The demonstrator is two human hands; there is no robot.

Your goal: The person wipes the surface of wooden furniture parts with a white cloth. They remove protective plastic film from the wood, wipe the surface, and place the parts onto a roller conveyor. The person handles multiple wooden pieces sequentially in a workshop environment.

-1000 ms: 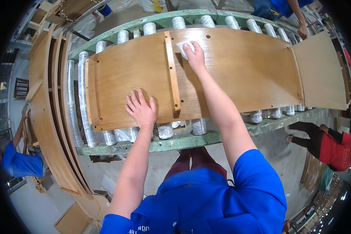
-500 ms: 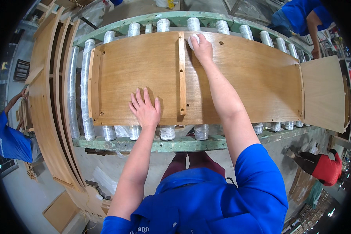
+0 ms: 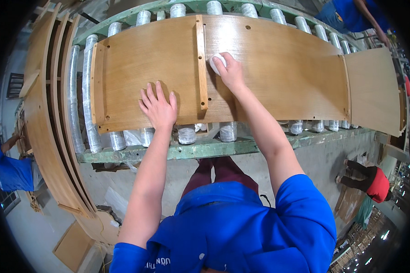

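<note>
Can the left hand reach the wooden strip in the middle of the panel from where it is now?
Probably yes. The left hand lies flat on the panel, just left of the strip, with only bare wood between them. The right hand works on the strip's other side.

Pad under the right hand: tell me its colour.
White; the pad shows under the right hand in the head view.

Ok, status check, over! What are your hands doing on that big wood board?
Left hand flat on the wood board, fingers spread. Right hand pressing a white cloth beside the wood strip. Board lies on rollers. Nothing in the way.
</note>
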